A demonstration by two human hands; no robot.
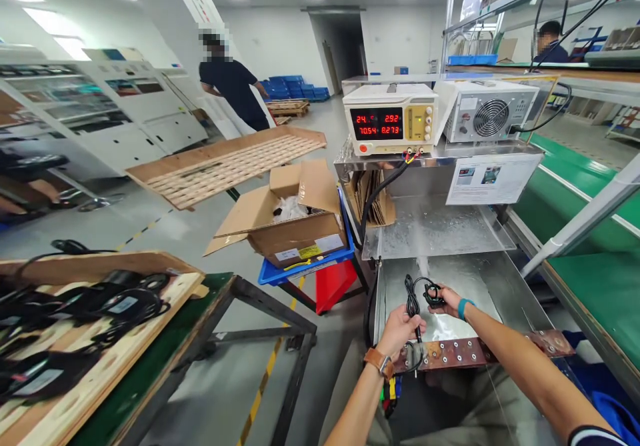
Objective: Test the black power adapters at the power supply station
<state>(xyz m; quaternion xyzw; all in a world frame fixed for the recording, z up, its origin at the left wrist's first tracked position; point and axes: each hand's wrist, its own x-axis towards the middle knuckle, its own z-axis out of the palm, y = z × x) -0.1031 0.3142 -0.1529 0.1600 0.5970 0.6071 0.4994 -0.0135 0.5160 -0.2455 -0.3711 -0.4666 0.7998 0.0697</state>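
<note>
My left hand, with a brown watch strap at the wrist, is closed around a bundled black cable. Part of the bundle stands up above the fingers, and a thin end hangs below them toward a brown strip with metal studs. My right hand, wearing a teal wristband, grips a coiled black part of cable. A length of cable arches between the two bundles. Both hands are over a shiny metal tray. What the cable coil is attached to, if anything, is hidden.
A power supply with red digits and a fan-backed unit stand on the shelf ahead. An open carton sits left on a blue tray. Black adapters lie on a wooden rack. A person stands farther back.
</note>
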